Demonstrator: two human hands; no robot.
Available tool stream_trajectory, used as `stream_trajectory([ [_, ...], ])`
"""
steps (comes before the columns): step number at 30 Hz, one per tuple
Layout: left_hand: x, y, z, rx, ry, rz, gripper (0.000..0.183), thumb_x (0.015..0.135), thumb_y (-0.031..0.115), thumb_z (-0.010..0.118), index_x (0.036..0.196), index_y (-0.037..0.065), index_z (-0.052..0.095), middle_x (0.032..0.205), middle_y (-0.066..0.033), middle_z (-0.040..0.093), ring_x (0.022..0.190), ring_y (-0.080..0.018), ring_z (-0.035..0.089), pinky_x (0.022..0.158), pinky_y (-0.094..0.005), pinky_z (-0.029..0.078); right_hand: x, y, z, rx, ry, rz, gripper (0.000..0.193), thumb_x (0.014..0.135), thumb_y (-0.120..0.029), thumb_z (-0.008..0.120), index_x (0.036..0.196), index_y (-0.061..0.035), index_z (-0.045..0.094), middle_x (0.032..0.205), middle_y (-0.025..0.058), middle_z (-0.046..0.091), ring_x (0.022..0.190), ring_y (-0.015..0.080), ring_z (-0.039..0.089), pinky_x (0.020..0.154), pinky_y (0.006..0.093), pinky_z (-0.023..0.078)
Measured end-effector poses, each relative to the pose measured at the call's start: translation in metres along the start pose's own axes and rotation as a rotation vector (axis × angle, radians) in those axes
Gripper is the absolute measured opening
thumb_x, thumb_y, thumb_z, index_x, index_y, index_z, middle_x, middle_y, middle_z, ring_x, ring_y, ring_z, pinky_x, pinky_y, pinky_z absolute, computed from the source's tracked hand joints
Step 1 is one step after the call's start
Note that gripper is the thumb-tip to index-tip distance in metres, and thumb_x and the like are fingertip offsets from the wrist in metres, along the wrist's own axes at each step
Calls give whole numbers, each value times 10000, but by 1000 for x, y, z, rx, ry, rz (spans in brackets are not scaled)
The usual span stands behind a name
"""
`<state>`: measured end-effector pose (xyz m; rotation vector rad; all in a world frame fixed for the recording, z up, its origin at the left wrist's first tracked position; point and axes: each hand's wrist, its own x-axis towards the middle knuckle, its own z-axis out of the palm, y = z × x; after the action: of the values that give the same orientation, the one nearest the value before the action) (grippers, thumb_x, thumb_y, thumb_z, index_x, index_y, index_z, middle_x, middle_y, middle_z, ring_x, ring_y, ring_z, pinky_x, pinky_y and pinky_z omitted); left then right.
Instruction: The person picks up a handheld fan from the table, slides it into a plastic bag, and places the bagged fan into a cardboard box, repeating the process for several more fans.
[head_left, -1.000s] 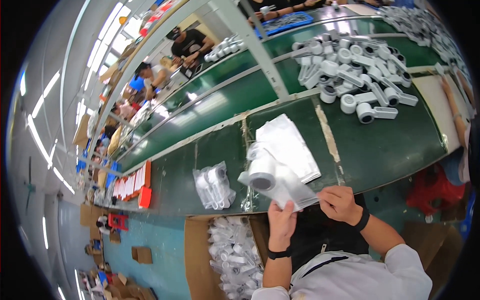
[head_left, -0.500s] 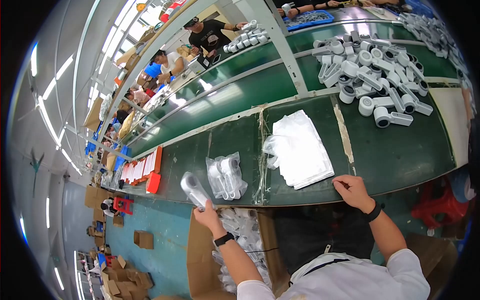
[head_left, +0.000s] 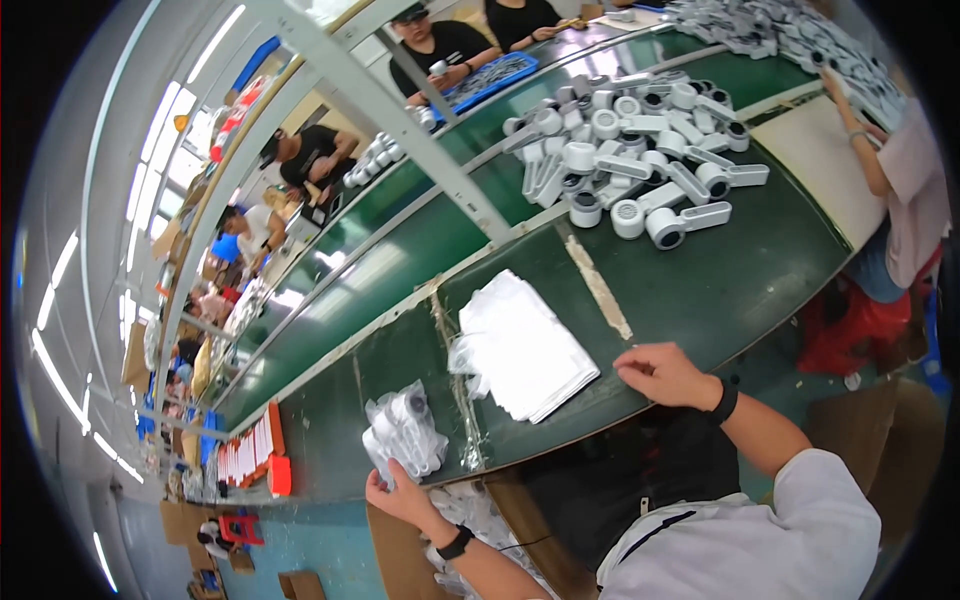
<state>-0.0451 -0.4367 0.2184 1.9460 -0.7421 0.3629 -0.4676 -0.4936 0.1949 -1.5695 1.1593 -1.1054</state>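
Green conveyor bench [head_left: 760,270], factory line, seen from my seat; entries run from nearest outward.

1. Cardboard carton [head_left: 400,560] below the bench edge by my left arm, bagged white parts showing inside.
2. My left hand [head_left: 398,497], at the near edge of the bench, fingers touching the lower end of a small pile of bagged white devices [head_left: 405,432]; whether it grips one I cannot tell.
3. My right hand [head_left: 665,375], wristband on, resting flat and loose on the bench edge, holding nothing, just beside the stack below.
4. Stack of clear plastic bags [head_left: 525,345], lying flat on the belt between my two hands, right of the bagged pile.
5. Tan tape strip [head_left: 598,288] running across the belt beyond the stack.
6. Heap of unbagged white handheld devices [head_left: 625,160], further out, well apart from both hands.
7. Person in pink sleeve [head_left: 900,180] at the right end of the bench.
8. Workers in dark shirts [head_left: 440,50] across the far lanes, a blue tray beside them.
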Motion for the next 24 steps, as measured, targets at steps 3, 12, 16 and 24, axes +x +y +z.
stream_trajectory([
  [3, -27, 49, 5, -401, -317, -4, 295, 864, 180, 685, 1055, -27, 600, 946, -96, 624, 813, -177, 565, 721, -297, 467, 22, -10, -34, -174, 190, -86, 189, 819, -150, 664, 968, -36, 679, 815, 110, 658, 684, 196, 635, 626, 314, 507],
  [12, -108, 123, 104, -85, -705, 781, 176, 830, 146, 669, 963, 33, 690, 944, -147, 663, 885, -345, 595, 803, -412, 478, 87, 53, -161, -1061, 355, -99, 495, 734, -76, 680, 1209, -84, 540, 1233, 116, 543, 1156, 303, 506, 916, 421, 437],
  [16, -107, 127, 107, 38, -790, 728, 174, 821, 169, 659, 927, 37, 696, 932, -146, 657, 864, -352, 570, 784, -417, 466, 92, 57, -161, -1178, 286, -63, 483, 724, -69, 688, 1190, -96, 560, 1159, 84, 546, 1105, 282, 520, 900, 464, 397],
  [24, -101, 123, 114, -25, -752, 721, 126, 839, 133, 628, 901, 43, 693, 867, -140, 647, 802, -352, 562, 724, -426, 461, 67, 25, -145, -768, 254, 82, 328, 796, -109, 677, 1098, -72, 555, 1045, 149, 537, 917, 385, 575, 774, 430, 481],
])
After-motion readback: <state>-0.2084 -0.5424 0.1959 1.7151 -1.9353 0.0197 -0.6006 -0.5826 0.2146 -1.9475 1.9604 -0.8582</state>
